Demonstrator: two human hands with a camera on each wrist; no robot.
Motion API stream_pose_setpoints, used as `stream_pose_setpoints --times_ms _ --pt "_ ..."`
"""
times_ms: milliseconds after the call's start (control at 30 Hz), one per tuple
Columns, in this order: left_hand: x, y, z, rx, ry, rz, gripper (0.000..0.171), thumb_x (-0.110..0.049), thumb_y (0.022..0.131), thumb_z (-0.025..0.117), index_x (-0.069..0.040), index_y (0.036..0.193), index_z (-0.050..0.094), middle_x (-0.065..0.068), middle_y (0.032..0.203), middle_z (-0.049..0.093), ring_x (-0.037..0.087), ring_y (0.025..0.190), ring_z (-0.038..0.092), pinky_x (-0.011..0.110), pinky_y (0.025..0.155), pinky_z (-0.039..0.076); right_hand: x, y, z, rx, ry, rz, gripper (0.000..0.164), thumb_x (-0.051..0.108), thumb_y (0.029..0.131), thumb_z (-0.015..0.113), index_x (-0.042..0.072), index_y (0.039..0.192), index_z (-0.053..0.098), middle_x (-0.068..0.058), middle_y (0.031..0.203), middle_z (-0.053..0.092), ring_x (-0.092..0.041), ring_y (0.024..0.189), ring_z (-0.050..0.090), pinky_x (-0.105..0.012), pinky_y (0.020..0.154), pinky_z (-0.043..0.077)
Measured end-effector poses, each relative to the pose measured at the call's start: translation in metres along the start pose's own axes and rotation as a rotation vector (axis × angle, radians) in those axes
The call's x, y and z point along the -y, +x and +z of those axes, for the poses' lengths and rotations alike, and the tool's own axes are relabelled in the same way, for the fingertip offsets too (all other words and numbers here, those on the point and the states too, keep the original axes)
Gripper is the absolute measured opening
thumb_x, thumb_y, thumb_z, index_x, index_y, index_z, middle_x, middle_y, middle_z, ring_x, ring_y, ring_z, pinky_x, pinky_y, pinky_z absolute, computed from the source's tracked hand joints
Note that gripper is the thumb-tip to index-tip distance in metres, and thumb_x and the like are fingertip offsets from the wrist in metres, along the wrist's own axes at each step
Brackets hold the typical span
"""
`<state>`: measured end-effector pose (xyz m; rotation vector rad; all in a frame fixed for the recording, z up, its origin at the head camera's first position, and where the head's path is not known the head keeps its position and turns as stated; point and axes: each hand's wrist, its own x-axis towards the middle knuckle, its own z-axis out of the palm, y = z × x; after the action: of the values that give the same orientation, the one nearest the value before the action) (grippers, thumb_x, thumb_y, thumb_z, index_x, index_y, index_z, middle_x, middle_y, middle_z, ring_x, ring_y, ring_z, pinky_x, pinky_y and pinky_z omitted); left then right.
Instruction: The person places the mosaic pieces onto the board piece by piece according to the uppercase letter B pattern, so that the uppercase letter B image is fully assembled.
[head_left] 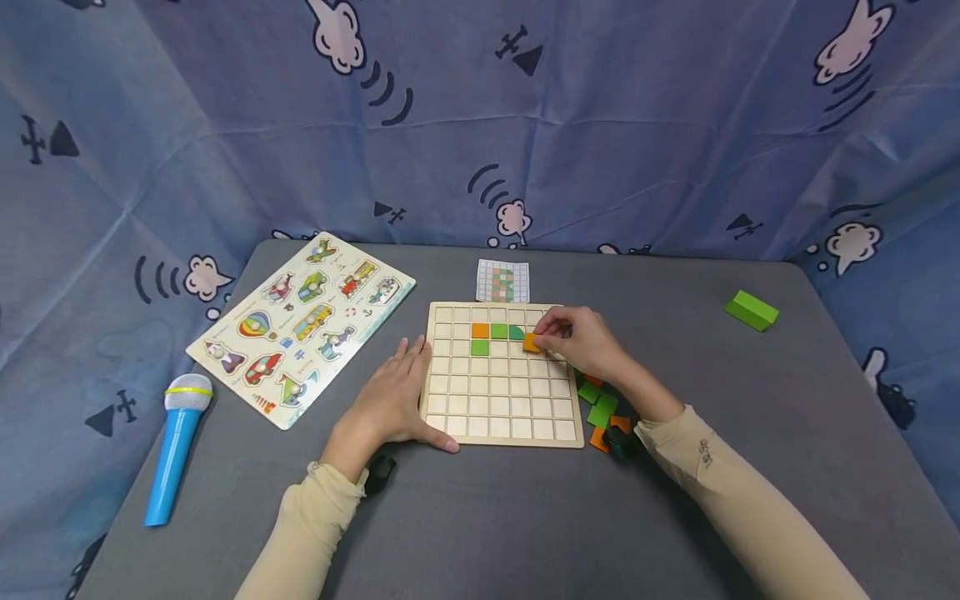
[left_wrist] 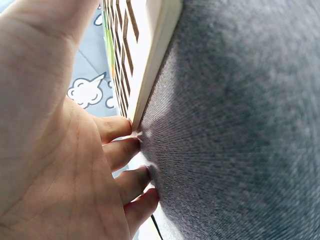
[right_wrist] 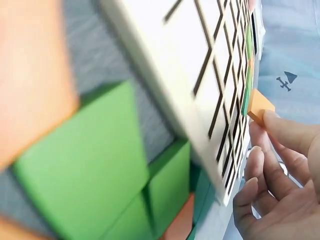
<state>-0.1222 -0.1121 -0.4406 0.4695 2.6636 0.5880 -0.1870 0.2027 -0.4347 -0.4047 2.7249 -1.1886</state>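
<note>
A wooden grid board point(head_left: 498, 402) lies flat, with an orange square tile point(head_left: 480, 331), green square tiles point(head_left: 480, 347) and a dark green rounded tile point(head_left: 516, 332) in its upper cells. My right hand point(head_left: 585, 340) pinches another orange tile point(right_wrist: 259, 106) between thumb and forefinger, over the board's upper right cells and close beside the rounded tile. Along the board's left side rests my left hand point(head_left: 390, 398), its fingers extended against the edge and its thumb at the lower left corner. The left wrist view has those fingertips point(left_wrist: 131, 146) touching the grey cloth.
Loose green tiles point(right_wrist: 90, 165) and orange ones lie by the board's right edge, partly under my right forearm. A printed pattern card point(head_left: 502, 281) sits behind the board. Leftward are a picture puzzle point(head_left: 300, 329) and a blue toy microphone point(head_left: 176, 446); a green block point(head_left: 752, 310) stands far right.
</note>
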Motion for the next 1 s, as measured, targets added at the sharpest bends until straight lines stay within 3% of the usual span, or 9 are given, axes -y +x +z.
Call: stream_pose_setpoints --times_ms 400,1000 --pt "0.000 0.001 0.001 0.000 0.012 0.011 0.159 -0.068 0.058 0.097 0.003 0.169 0.009 0.020 0.179 0.006 0.039 0.166 0.003 0.053 0.136 0.017 0.006 0.007 0.014 0.031 0.021 0.030 0.007 0.011 0.098 0.077 0.004 0.098 0.076 -0.010 0.089 0.074 -0.018 0.077 0.065 -0.033 0.073 0.054" --pt "0.002 0.002 0.002 -0.006 0.022 0.013 0.159 -0.069 0.058 0.097 0.002 0.169 0.009 0.020 0.178 0.007 0.039 0.166 0.003 0.052 0.136 0.018 0.007 0.011 0.019 0.023 -0.055 -0.003 0.004 0.005 0.094 0.079 0.005 0.092 0.076 -0.011 0.085 0.071 -0.018 0.071 0.058 -0.032 0.068 0.048"
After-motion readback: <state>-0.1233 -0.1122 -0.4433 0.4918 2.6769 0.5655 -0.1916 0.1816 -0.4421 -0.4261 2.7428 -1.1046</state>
